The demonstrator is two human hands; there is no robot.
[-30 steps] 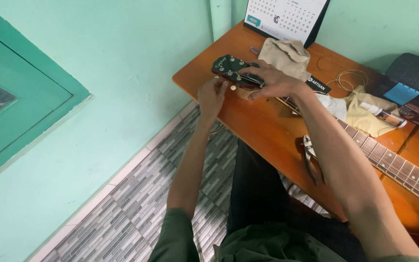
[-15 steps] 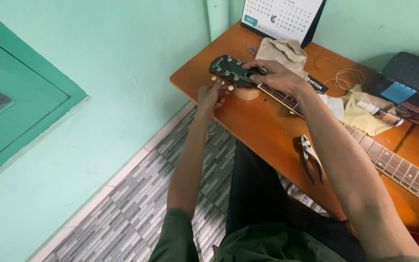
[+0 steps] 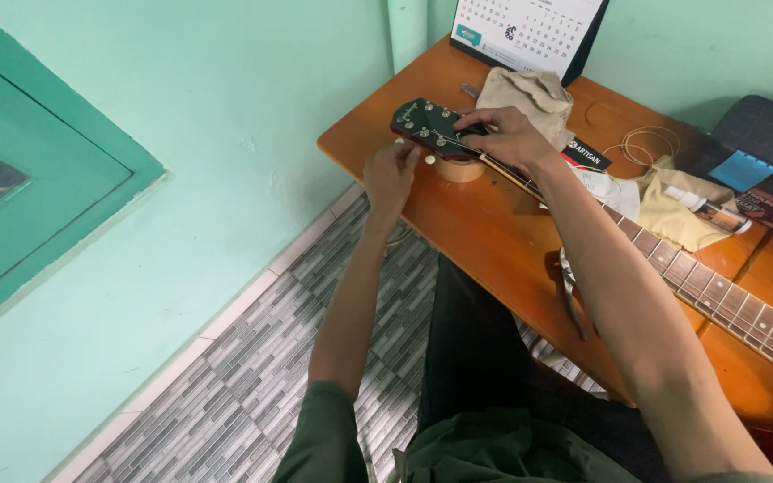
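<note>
Nearest to me, in the lower middle of the frame, are my legs in dark trousers, over the grey patterned floor (image 3: pixel 225 394). One pair of pliers (image 3: pixel 571 295) lies at the near edge of the counter (image 3: pixel 494 233), close enough for me to reach.

My left hand (image 3: pixel 390 175) is at the near side of the guitar headstock (image 3: pixel 427 125), in the upper middle of the frame. Its grip is pressed together on one pale tuning peg (image 3: pixel 416 152), thumb and fingers pinching it. My right hand (image 3: pixel 507 139) lies over the top of the headstock where the neck begins; its fingers are curled down on the strings, I think to keep them steady while the other hand works the peg. Whether it pinches a string I cannot tell.

One roll of tape (image 3: pixel 458 167) stands under the neck, so the headstock is raised off the counter. The guitar neck (image 3: pixel 717 300) runs to the lower right.

Farther away lie two cloths: a beige cloth (image 3: pixel 530 94) behind the headstock and a yellowish cloth (image 3: pixel 673 215) to the right. I count one coil of string (image 3: pixel 646 143), one small bottle (image 3: pixel 713 210) and, against the wall, one desk calendar (image 3: pixel 530 27).
</note>
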